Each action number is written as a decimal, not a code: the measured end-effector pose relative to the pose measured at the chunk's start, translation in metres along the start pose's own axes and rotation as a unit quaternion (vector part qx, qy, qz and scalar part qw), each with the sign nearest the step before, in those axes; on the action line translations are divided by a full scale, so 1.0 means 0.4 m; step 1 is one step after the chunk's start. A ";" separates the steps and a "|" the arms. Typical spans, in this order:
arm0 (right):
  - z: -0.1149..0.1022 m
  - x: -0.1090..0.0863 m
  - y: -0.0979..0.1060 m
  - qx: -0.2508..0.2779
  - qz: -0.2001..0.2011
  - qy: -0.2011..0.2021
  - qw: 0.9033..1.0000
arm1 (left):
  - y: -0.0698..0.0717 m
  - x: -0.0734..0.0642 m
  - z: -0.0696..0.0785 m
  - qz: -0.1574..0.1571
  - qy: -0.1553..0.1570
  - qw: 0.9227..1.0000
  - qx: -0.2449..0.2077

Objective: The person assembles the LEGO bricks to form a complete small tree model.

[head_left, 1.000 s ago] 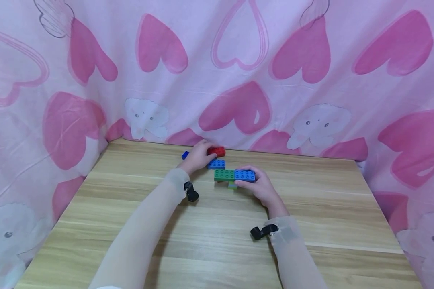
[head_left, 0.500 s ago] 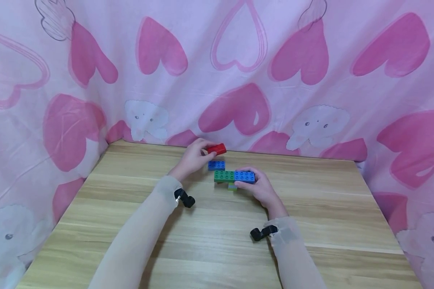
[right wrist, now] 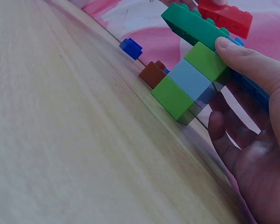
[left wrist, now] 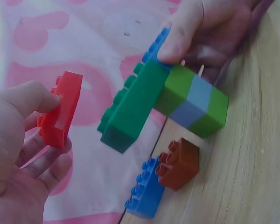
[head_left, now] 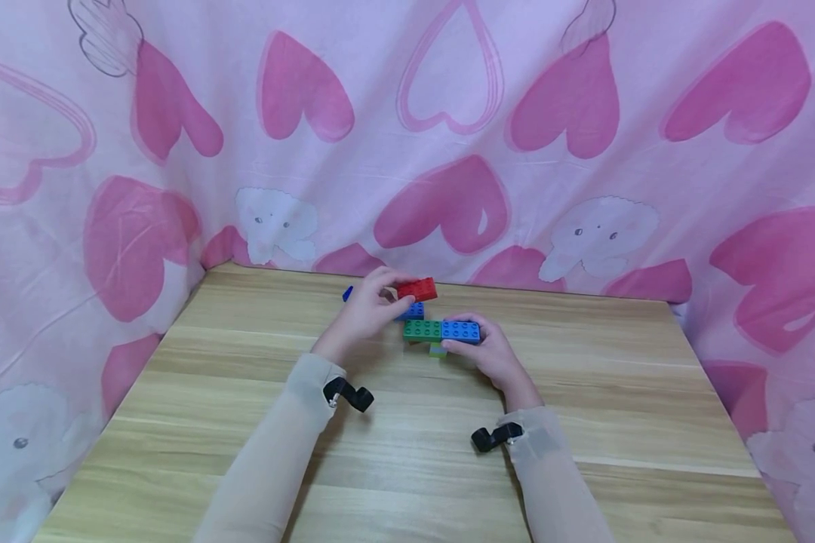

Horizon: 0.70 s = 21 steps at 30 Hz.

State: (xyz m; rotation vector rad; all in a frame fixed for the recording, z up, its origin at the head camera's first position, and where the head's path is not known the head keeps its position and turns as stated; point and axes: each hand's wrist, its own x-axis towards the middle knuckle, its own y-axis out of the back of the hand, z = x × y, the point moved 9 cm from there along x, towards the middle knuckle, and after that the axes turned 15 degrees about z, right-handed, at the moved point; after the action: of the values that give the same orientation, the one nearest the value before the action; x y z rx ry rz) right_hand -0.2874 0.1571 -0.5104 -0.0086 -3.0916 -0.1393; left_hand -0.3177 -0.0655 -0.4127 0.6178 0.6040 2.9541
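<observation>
My left hand (head_left: 367,305) pinches a red studded toy building brick (head_left: 417,289) between thumb and fingers, raised above the table. In the left wrist view that red brick (left wrist: 63,109) is tilted, apart from the built piece. My right hand (head_left: 494,354) grips the blue brick (head_left: 460,330) at the right end of that piece. Beside it a dark green brick (head_left: 422,329) juts out to the left. Both top a column of light green and pale blue blocks (right wrist: 191,77). Whether the column's foot touches the table cannot be told.
On the wooden table (head_left: 407,467), a loose blue brick (left wrist: 147,193) and a brown brick (left wrist: 179,163) lie behind and below the built piece. A small dark blue brick (right wrist: 131,48) lies farther left. A pink heart-patterned curtain (head_left: 441,204) borders the table's back.
My left hand has picked up the red brick near the table's back edge and brought it rightward and nearer, towards the built piece. The right hand keeps its place.
</observation>
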 end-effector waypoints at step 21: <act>-0.001 0.006 -0.002 -0.005 0.002 0.007 1.000 | -0.063 -0.059 0.034 -0.049 -0.038 0.997 0.052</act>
State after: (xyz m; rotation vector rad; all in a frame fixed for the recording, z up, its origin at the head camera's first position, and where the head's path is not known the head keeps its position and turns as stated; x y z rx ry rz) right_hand -0.2897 0.1565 -0.5100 -0.0133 -3.0762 -0.1536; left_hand -0.2911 -0.0409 -0.4199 0.6859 0.7603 2.8090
